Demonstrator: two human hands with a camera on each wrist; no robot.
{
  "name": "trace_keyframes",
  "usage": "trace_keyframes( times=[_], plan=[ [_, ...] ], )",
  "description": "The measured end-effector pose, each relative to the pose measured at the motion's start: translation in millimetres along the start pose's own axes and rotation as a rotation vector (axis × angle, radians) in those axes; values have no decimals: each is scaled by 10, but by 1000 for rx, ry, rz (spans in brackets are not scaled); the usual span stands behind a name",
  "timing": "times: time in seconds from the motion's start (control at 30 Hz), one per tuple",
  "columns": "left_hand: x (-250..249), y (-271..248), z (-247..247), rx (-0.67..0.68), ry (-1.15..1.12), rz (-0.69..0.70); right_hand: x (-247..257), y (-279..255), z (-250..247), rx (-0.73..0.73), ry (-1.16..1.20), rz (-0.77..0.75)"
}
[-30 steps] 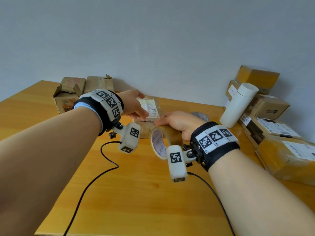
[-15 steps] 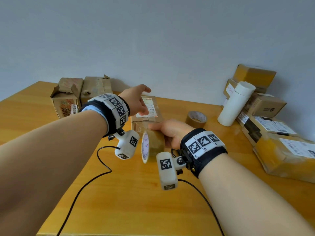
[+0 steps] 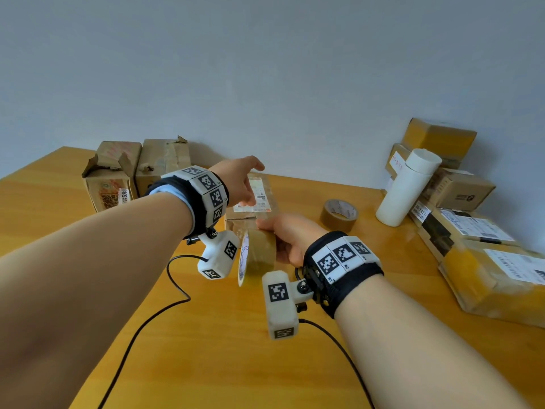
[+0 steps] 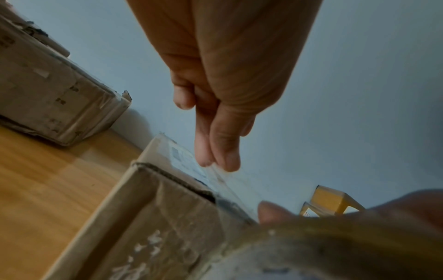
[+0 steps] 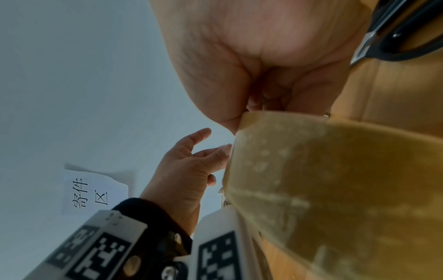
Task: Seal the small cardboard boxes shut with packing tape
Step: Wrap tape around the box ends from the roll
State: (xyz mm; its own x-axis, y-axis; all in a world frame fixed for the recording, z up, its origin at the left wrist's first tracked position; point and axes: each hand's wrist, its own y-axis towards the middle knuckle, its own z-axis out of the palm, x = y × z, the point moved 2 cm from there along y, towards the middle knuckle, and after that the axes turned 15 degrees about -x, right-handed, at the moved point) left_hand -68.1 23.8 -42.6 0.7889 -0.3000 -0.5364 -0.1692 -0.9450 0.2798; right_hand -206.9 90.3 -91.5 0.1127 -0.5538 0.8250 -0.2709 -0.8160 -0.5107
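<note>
Down came the roll (image 3: 259,255), held tight in the right hand (image 3: 290,242) by the box (image 3: 253,202) on the table (image 3: 206,335), while the left hand (image 3: 239,181), fingers loose, hovered over the box top, likely next to press tape flat.

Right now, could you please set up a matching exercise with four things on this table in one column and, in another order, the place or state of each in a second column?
Things:
1. tape roll
2. spare tape roll
3. white cylinder
4. torn box

Places or states:
A. leaning against the stacked parcels at the right
B. held on edge in the right hand
C. at the far left by the wall, with a ragged flap
D. lying flat on the table, untouched

Pairs: 1-B, 2-D, 3-A, 4-C
</note>
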Motion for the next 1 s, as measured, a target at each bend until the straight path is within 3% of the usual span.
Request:
trace_keyframes(
  times=[1.0],
  plan=[
    [91, 90, 230, 4, 155, -63, -116, 174, 51, 15, 40, 25]
  ],
)
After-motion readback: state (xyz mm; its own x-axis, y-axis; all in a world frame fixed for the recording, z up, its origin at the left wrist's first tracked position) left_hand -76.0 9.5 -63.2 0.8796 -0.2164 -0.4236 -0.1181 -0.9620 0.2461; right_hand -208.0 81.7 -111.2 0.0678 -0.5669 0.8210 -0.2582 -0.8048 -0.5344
